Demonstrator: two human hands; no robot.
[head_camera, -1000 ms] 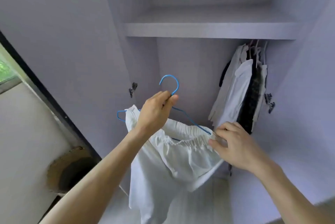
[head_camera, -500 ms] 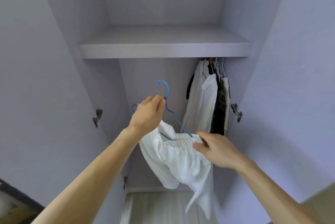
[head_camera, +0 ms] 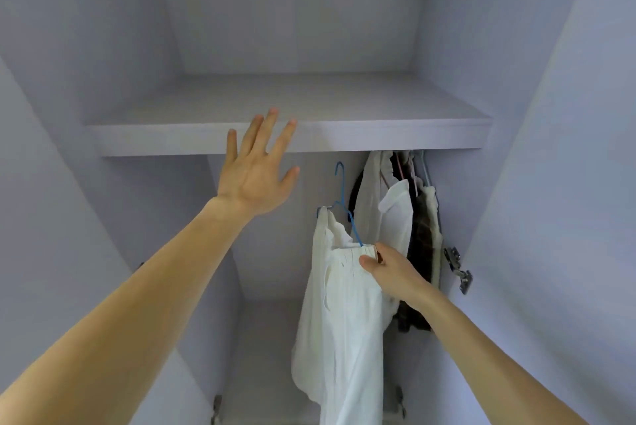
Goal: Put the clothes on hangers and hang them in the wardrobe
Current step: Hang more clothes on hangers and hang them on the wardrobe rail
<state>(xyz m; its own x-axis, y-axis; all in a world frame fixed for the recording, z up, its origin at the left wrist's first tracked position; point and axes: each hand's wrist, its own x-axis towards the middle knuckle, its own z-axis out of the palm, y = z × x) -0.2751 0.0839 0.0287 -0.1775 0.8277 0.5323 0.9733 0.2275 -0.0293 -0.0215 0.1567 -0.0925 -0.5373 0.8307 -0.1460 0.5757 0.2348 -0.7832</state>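
Head: white garment [head_camera: 344, 321] in right hand [head_camera: 395, 273]

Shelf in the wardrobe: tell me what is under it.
Under the shelf, at the right, white and dark clothes hang bunched. Left of them the right hand holds a white garment on a blue hanger. The shelf's front edge hides the rail.
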